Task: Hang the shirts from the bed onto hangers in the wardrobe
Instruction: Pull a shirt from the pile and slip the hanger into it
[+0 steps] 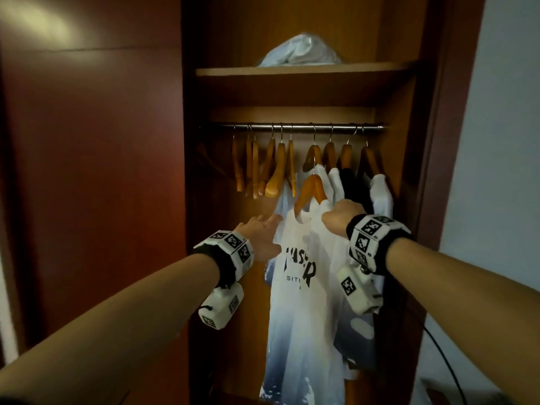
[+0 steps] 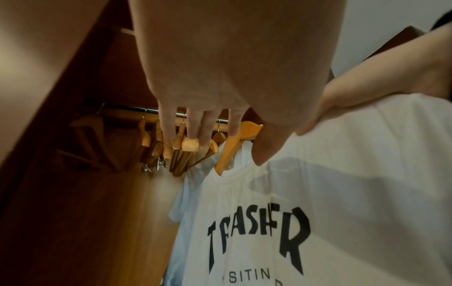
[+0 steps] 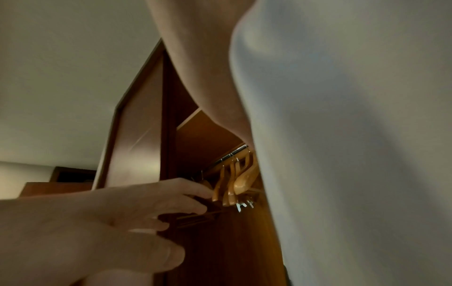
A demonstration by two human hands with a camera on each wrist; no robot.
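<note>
Your right hand (image 1: pixel 340 216) has its grip pinched on the shoulder of the white short-sleeved T-shirt with black block lettering (image 1: pixel 304 287), bunching the cloth just beside the collar. That shirt sits on a light wooden hanger (image 1: pixel 311 190) whose arm pokes out of the neck hole; you hold it in front of the open wardrobe, below the metal clothes rail (image 1: pixel 298 127), and whether its hook is on the rail cannot be told. Your left hand (image 1: pixel 260 238) has its grip spread, fingers (image 2: pixel 168 125) straight and reaching toward the cluster of bare wooden hangers (image 1: pixel 263 171) at the left of the rail, holding nothing. To the right on the rail hang more shirts, white and black (image 1: pixel 355 185). Above, on the wooden shelf (image 1: pixel 304 72), lies a crumpled pale plastic bag (image 1: pixel 301 51). The dark red wardrobe door (image 1: pixel 93 171) stands at your left.
</note>
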